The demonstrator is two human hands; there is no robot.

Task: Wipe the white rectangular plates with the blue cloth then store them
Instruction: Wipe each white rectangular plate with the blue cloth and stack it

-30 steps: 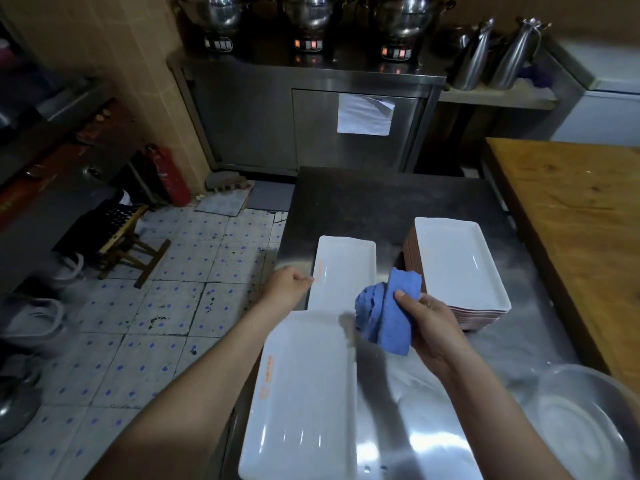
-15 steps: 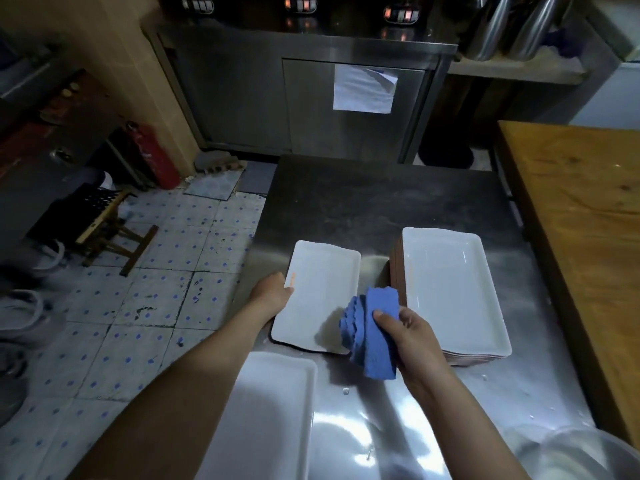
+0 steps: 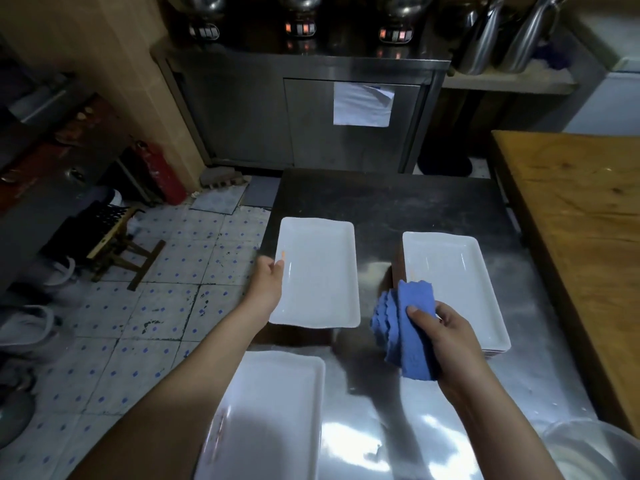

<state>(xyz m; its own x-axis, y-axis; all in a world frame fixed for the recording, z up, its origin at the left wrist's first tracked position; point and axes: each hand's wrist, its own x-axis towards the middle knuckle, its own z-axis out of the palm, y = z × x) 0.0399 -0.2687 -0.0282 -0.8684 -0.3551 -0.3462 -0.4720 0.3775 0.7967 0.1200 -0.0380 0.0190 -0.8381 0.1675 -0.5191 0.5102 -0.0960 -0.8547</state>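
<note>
My left hand grips the left rim of a white rectangular plate, held a little above the steel table. Folded in my right hand, the blue cloth hangs just right of that plate, apart from it. A stack of white rectangular plates stands on the table to the right, partly behind the cloth. Another white plate lies at the table's near left, under my left forearm.
A wooden table runs along the right. A clear bowl sits at the near right corner. Beyond the table stands a steel cabinet with pots and kettles. Tiled floor, a wooden stool and a red extinguisher lie left.
My left hand has lifted the plate and carried it towards the table's left edge. The right hand with the cloth has moved right, away from the plate.
</note>
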